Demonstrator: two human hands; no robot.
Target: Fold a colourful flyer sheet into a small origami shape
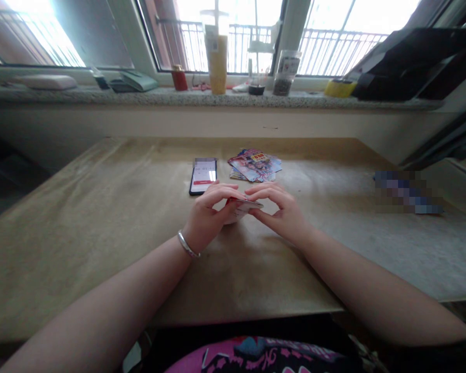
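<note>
Both my hands meet over the middle of the wooden table [101, 217]. My left hand [207, 215], with a silver bangle on the wrist, and my right hand [281, 210] are closed on the same small stack of cards [244, 207], holding it from either side just above the tabletop. Beyond my hands lies a loose pile of colourful cards [255, 166]. A phone [203, 176] with its screen lit lies flat to the left of that pile.
A blurred-out flat object [407, 192] lies at the table's right side. The stone windowsill [101, 97] behind holds a tall yellow drink cup [218, 54], a red can [179, 79], jars, a yellow tape roll [339, 88] and a black case [411, 65].
</note>
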